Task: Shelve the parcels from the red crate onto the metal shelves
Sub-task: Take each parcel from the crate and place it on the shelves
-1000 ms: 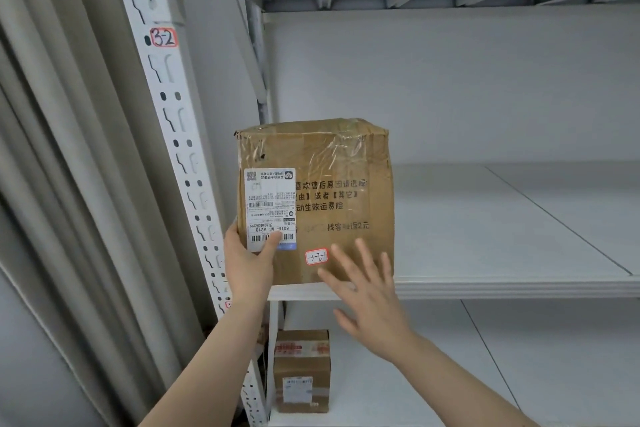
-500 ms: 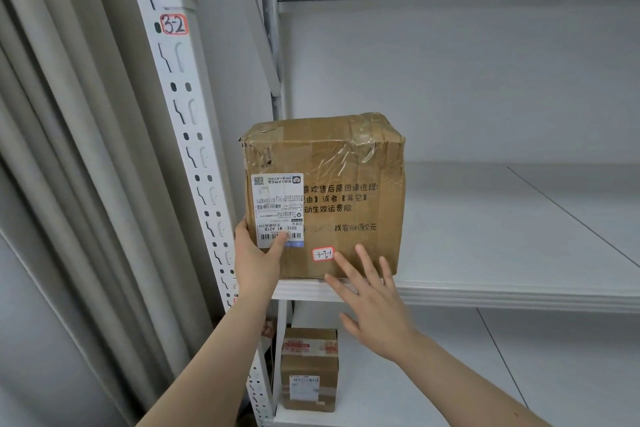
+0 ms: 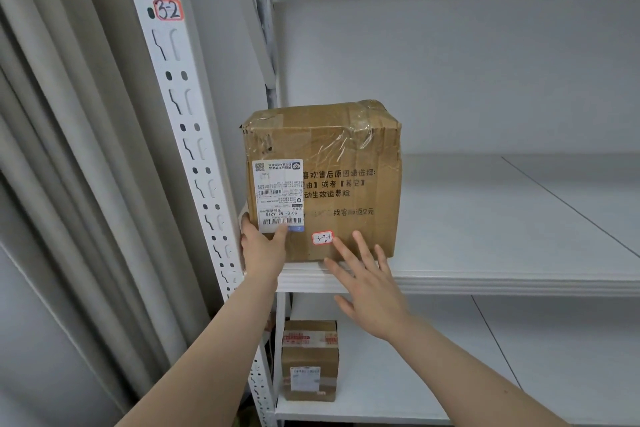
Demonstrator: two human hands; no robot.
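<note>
Left hand (image 3: 263, 250) on parcel (image 3: 332, 177), lower-left corner

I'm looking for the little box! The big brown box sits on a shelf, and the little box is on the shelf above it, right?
Not quite. The little box is on the lower shelf, below the big brown box, not above it, as the head view shows. The big brown box does sit on a shelf.

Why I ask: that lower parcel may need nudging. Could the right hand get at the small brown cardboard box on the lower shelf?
Probably yes: the right hand is open and empty, and nothing stands before the small brown cardboard box just below it.
</note>
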